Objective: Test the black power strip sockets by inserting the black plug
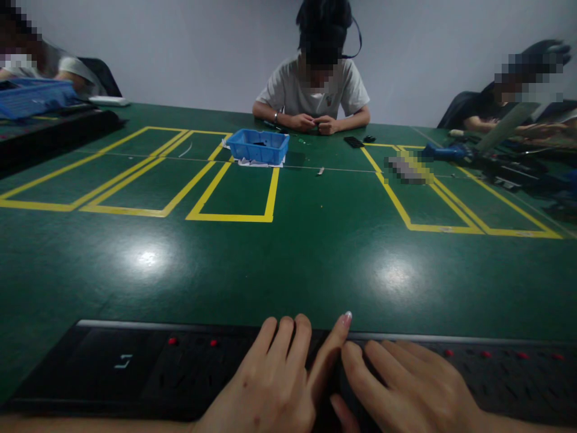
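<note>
A long black power strip [94, 367] with red buttons and sockets lies along the near table edge, with "L1" lit on its left end. My left hand [274, 379] rests over the strip's middle. Its index finger points up and right, apart from three lightly bent fingers; its thumb is hidden. Close beside it, my right hand [406, 385] is closed over the strip, fingers curled and the thumb tip showing below. Whatever lies within the right-hand fingers is hidden from view.
Yellow tape rectangles mark the green table [306, 258]. Across it sits a person [311, 90], hands together, near a blue basket [256, 147]. Other people are at both sides. Another blue basket [36, 99] stands left; a blue-handled tool [444, 151] lies right.
</note>
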`<state>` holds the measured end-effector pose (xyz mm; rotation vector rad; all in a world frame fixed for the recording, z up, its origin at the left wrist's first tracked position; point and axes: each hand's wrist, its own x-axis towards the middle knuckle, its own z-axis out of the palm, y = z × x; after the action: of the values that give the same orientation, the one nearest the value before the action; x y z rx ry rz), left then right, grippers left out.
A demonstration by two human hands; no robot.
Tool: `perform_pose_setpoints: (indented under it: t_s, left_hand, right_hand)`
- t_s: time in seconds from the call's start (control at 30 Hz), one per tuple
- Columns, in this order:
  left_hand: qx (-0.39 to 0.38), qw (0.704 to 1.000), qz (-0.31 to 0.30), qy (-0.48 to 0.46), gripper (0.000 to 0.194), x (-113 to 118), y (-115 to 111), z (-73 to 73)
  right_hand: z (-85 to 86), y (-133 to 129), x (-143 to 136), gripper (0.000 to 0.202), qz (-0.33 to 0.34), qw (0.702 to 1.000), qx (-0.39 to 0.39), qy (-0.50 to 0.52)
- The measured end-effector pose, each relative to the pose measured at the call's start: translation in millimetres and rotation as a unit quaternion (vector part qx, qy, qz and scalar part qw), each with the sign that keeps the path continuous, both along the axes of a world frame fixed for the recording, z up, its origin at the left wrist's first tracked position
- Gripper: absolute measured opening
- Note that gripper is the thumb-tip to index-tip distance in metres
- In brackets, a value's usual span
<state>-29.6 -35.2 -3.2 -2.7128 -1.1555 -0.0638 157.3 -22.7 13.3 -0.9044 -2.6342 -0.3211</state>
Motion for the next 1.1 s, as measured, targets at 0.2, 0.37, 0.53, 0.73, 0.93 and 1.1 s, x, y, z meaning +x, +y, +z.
perform_pose_setpoints:
  t_s: [0.2, 0.37, 0.53, 0.73, 0.93, 1.1]
  left_hand:
    - [0.016, 1.000, -0.008, -0.011, 0.063, 0.2, -0.4, -1.7]
    - [0.017, 1.000, 0.006, -0.005, 0.062, 1.4, -0.5, -0.8]
    - [0.054, 0.998, -0.018, -0.008, 0.059, -0.7, 1.5, -2.4]
    - [0.050, 0.999, 0.005, 0.011, 0.061, 0.2, -3.6, -5.6]
    - [0.097, 0.995, -0.015, 0.017, 0.057, -2.0, -2.0, -6.3]
    - [0.122, 0.992, -0.022, 0.017, 0.054, -3.9, 0.0, -4.7]
  right_hand:
    - [-0.1, 0.5, -0.8, 0.035, -0.005, 1.000, -0.001, 0.000]
    - [-0.5, 0.2, 0.9, 0.036, -0.006, 1.000, 0.003, -0.003]
    - [-1.0, 1.1, -0.3, 0.037, -0.004, 1.000, 0.008, -0.002]
    - [-1.1, -1.0, 1.0, 0.036, -0.006, 1.000, 0.004, -0.004]
    - [0.8, 0.2, 0.6, 0.035, -0.004, 1.000, 0.004, -0.002]
    - [1.1, 0.7, -0.3, 0.037, -0.001, 1.000, 0.008, -0.004]
